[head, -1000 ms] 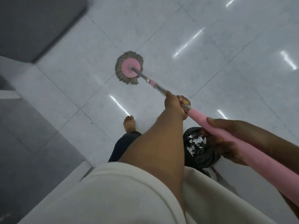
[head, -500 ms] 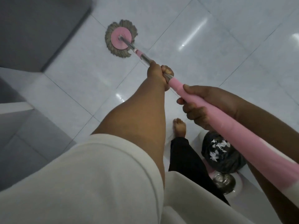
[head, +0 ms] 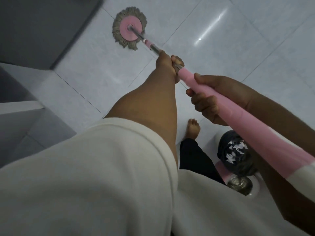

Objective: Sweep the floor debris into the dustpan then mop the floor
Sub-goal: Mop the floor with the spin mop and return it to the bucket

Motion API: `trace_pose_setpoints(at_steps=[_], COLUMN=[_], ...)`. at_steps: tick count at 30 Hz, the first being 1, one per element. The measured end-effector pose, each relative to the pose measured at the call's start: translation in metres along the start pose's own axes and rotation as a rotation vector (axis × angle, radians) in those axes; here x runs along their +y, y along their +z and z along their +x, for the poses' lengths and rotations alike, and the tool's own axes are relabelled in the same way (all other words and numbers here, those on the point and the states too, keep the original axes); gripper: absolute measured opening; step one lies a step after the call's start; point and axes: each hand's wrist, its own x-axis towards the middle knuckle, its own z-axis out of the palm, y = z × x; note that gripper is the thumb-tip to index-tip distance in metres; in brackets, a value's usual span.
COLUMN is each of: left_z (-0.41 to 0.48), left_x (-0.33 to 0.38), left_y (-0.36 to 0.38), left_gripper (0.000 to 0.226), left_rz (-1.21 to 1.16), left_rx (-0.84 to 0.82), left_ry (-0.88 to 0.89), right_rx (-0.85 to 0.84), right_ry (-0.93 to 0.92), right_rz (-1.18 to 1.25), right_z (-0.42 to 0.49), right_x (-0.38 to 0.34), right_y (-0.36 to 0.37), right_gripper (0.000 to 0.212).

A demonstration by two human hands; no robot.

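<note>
- The left grip point(head: 167, 64) is clenched round the bare steel stretch of the pole point(head: 255, 132), just below where the pink sleeve begins.
- The right grip point(head: 208, 103) is wrapped round the pink part higher up, thumb on top. The two are near each other but apart.
- This looks like the mopping half of the task. No dustpan is in view.
- To do it well, the lower grip should press down and the upper one steer. That keeps the head point(head: 129, 28) flat, so the whole fringe wipes and not just one edge.
- The head lies flat on the floor point(head: 221, 62) at the far end of the pole, just beside the edge of a dark grey block point(head: 42, 28).
- Running it along that edge and into the corner below it, then drawing back in overlapping strokes, would leave no dry strip.
- A bare foot point(head: 193, 129) stands on the tiles between the arms. Wet glossy tile is likely slippery, so stepping back onto dry floor is safer.
- A black bag point(head: 235, 155) holding white scraps sits under the pole, just beside a bucket point(head: 238, 183) with a steel spinner. A wide swing of the pole could knock either.
- A pale ledge point(head: 18, 106) at the left limits sideways strokes.
</note>
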Motion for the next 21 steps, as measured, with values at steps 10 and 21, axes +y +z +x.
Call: trace_pose_setpoints(at_steps=[10, 21], left_z=[-0.081, -0.108], left_x=[-0.129, -0.118], left_y=[-0.02, -0.015], left_gripper=[0.049, 0.028], left_rz=[0.11, -0.225], left_rx=[-0.082, -0.227], left_ry=[-0.189, -0.256], right_rx=[0.067, 0.083], right_ry=[0.054, -0.05], right_rz=[0.023, 0.121], right_z=[-0.105, -0.135], right_x=[0.09, 0.075], right_y=[-0.053, -0.032], right_gripper=[0.033, 0.042])
